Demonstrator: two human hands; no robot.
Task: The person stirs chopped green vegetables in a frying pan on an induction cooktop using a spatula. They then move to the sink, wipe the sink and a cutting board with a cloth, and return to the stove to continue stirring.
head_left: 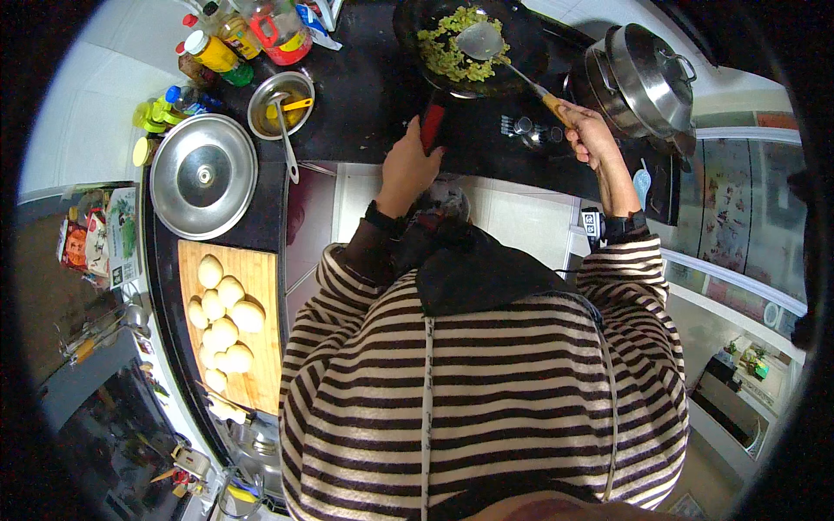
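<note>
At the far side of the black counter sits a dark wok [521, 65] with chopped green and yellow food [447, 54] in it. My left hand [410, 169] is closed around the wok's red handle [432, 124]. In my right hand [591, 136] is the wooden grip of a metal spatula [480, 41]. Its broad head rests among the food, and its shaft slants over the wok's right rim. What the food is made of is too small to tell.
Stacked steel pots [638, 78] stand at the right. Leftward are a metal bowl [281, 104] with yellow-handled utensil, a large round lid [204, 176], several bottles [213, 54], and a cutting board [263, 339] bearing several pale round potato-like pieces [224, 332]. Stove knobs [521, 127] lie near my right hand.
</note>
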